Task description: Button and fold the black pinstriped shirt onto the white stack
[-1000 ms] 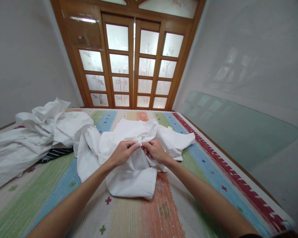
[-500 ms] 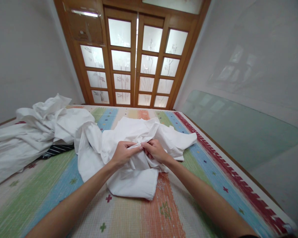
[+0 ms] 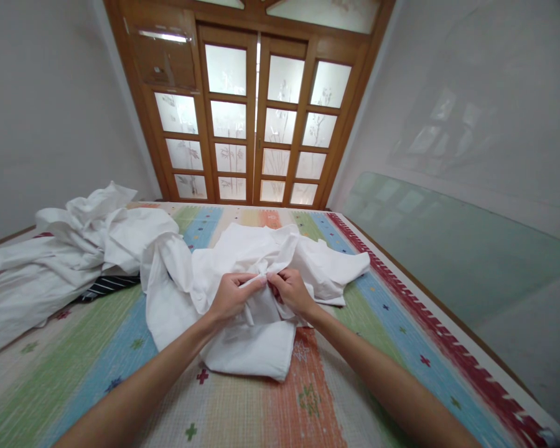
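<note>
A crumpled white shirt (image 3: 247,348) lies spread over the striped cloth in front of me. My left hand (image 3: 236,294) pinches a fold of it between thumb and fingers near the middle. Right beside it, my right hand (image 3: 290,289) is closed on the same gathered fabric, so the fingertips of both hands nearly meet. Whatever small part sits between the fingertips is too small to make out. One part of the shirt stretches right towards the red stripe, and another lies to the left by the other white garments.
A heap of white garments (image 3: 116,236) lies at the left, with a black striped tie-like strip (image 3: 109,285) under it. The colourful striped cloth (image 3: 233,410) covers the surface. A glass panel (image 3: 448,249) leans along the right wall; wooden doors (image 3: 256,124) stand behind.
Both hands stay at the same spot on the shirt with only slight finger movement. The view has tilted up a little.
</note>
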Demonstrator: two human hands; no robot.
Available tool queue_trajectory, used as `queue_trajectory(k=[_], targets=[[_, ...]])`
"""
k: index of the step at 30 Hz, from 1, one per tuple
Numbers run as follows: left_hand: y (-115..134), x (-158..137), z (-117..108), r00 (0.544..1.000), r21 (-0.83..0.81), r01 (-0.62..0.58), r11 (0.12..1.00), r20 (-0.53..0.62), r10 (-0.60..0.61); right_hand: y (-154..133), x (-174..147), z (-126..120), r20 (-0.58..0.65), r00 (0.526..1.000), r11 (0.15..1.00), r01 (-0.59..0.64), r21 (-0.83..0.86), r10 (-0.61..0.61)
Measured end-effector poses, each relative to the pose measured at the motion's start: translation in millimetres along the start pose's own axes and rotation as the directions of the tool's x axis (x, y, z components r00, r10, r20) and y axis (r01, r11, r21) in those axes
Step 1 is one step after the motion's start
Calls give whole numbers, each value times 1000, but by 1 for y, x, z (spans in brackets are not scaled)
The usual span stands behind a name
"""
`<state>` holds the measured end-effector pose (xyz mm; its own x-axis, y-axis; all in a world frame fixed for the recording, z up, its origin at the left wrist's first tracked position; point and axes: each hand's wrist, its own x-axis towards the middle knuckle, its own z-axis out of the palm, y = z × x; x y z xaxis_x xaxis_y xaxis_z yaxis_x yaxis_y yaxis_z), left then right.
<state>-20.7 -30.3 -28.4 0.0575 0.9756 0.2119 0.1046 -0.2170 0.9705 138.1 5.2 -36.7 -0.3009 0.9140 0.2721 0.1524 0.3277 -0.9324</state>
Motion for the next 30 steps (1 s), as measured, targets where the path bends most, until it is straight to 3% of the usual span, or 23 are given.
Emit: queue_trajectory(k=[5,9,13,17,21,24,27,28,30], targets=[[0,-1,4,995,-111,89,990,-28,-93,-2,-3,0,10,1000,999,-18,33,18],[0,-2,3,993,-107,117,987,2,-118,-4,-7,1,13,998,992,-62,106,61],[-4,-2,1,997,-51,77,996,24,-76,-4,-11,1,11,994,982,-112,151,111],[-2,-4,2,999,19,39,999,27,-39,2,-10,1,-18,996,988,-85,128,88],[15,-7,-8,998,191,-61,980,24,57,11,-4,-10,-142,986,993,-79,90,91],[37,-11,-34,987,349,-161,923,70,145,17,1,-39,-297,948,993,-99,66,114],[57,-18,-75,976,513,-218,830,129,176,19,3,-89,-472,881,992,-83,-92,30],[61,-22,-91,975,573,-220,789,131,177,20,3,-109,-545,838,983,-83,-165,-21],[64,-29,-121,971,689,-213,693,71,228,21,2,-146,-706,700,953,-132,-272,-104]])
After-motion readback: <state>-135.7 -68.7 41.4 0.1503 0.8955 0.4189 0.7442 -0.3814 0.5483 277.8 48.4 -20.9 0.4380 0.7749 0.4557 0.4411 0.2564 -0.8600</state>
